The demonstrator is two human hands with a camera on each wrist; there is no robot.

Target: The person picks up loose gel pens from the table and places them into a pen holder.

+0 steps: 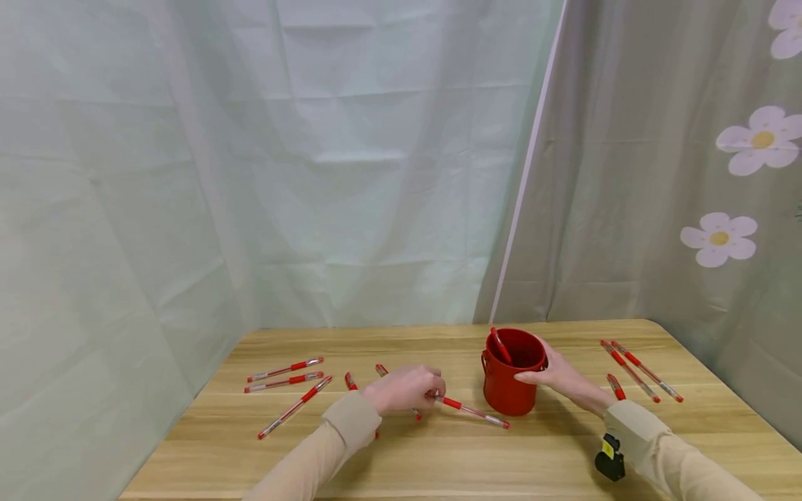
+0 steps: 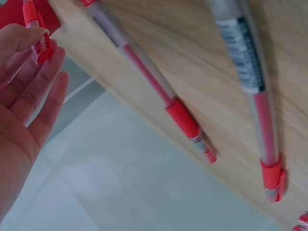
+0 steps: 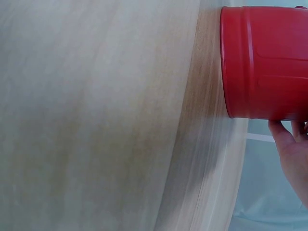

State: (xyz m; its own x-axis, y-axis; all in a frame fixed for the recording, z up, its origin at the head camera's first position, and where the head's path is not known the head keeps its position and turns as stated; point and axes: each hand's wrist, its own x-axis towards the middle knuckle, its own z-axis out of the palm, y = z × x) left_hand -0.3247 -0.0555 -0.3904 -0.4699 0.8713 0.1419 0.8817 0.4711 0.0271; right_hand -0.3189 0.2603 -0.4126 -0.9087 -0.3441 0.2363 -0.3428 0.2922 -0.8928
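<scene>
Pale, creased fabric [image 1: 376,174] hangs beyond your fingers, with a grey curtain printed with white flowers [image 1: 626,174] farther to their right, and beneath them runs a light wood-grain table [image 1: 489,466]. Your left hand [image 1: 404,388] pinches a slim pen of clear plastic with a red grip and red tip [image 1: 473,412] by its capped end; its barrel slants away from the fingers toward the bucket's base, and whether it touches the table you cannot tell. Expect it to be light, stiff and rather slick along the smooth barrel, so the grip section likely gives the surest hold.

Your right hand [image 1: 560,376] curves around the upper side of a red, cylindrical, metal-looking bucket [image 1: 510,386], thumb on the near wall below the rim. It probably feels light and rigid, with a smooth painted skin; the wall under the rim seems a sound place to steady it. Ridges ring its base, and another red-capped pen [image 1: 500,346] leans inside, left of those fingers.

Left of your left fingers lie three similar clear-and-red pens [image 1: 294,407]; right of your right fingers, two more [image 1: 647,371] lie side by side.
</scene>
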